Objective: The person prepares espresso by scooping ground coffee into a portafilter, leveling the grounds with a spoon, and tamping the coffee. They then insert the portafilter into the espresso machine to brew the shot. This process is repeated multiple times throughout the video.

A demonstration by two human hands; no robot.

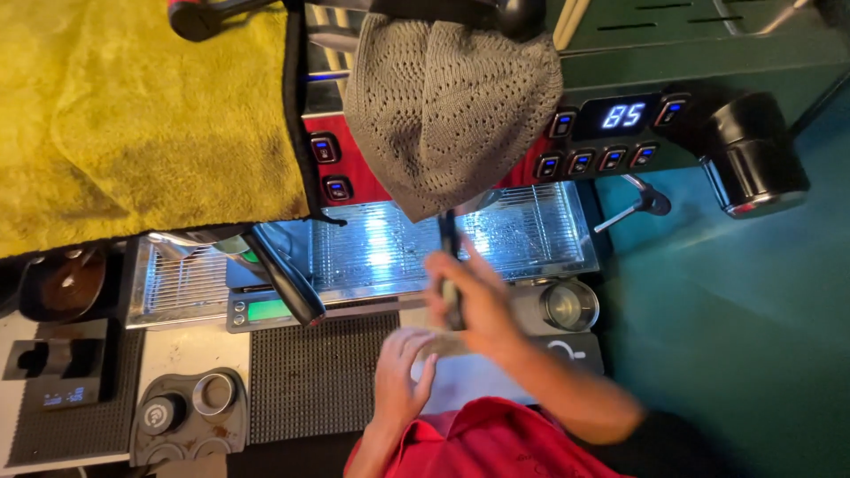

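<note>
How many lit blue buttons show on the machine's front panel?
8. Two sit stacked on the red panel left of the grey cloth. Six sit right of it, around the display. The cloth may hide more.

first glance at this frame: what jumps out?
The grey knitted cloth draped over the front of the espresso machine, top centre, and the big yellow towel filling the upper left. Below them, the right hand grips a dark handle over the lit drip tray, the left hand just beneath.
</note>
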